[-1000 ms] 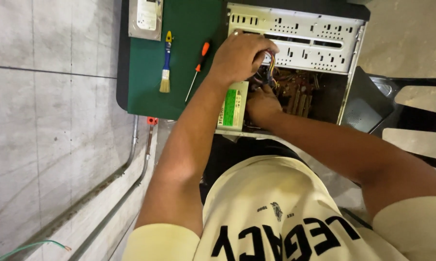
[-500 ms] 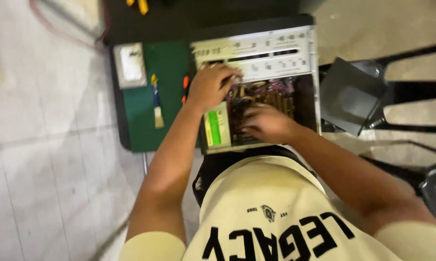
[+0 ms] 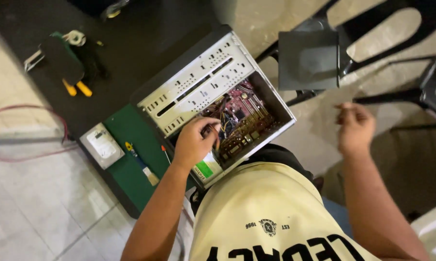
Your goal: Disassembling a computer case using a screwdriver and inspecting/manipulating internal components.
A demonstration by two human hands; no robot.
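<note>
The left hand [image 3: 194, 141] pinches dark cables inside the open computer case [image 3: 213, 92]; the right hand [image 3: 355, 126] hangs loosely curled, well apart from it.

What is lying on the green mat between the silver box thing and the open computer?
In the head view, a small brush with a yellow-and-blue handle and a red-tipped screwdriver lie on the green mat, between the hard drive and the computer case.

Dim, warm indoor light, soft shadows, motion blur throughout, darkest toward the upper edge.
</note>
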